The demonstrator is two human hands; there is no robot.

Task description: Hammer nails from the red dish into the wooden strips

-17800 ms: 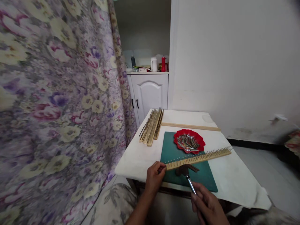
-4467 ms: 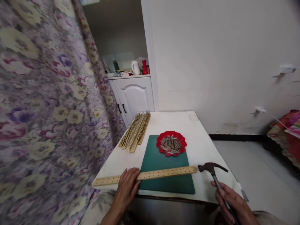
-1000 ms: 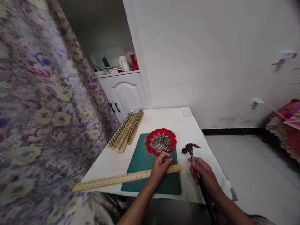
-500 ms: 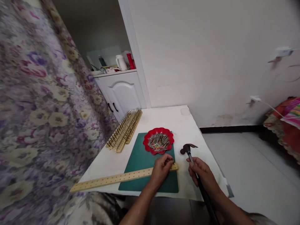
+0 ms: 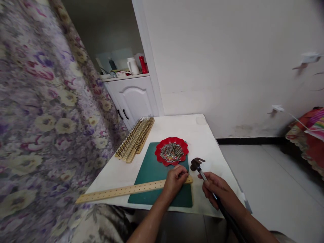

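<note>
A long wooden strip (image 5: 121, 191) with rows of small holes lies across a green cutting mat (image 5: 145, 168). Over the strip's right end, my left hand (image 5: 176, 177) is closed in a pinch on what looks like a nail (image 5: 187, 174), mostly hidden by the fingers. My right hand (image 5: 217, 190) grips a claw hammer (image 5: 197, 164) by its shaft, the metal head raised just right of the left fingertips. Beyond my left hand sits a red scalloped dish (image 5: 157, 152) with many loose nails (image 5: 172, 152) in it.
Several wooden strips studded with upright nails (image 5: 136, 138) lie at the table's left side. The white table (image 5: 177, 126) meets the wall at the back. A floral curtain (image 5: 50, 118) hangs on the left, beside a white cabinet (image 5: 135, 96).
The hammer and my right hand have moved left, bringing the head nearer my left fingers. My left hand keeps its pinch at the strip's end. The view has shifted slightly.
</note>
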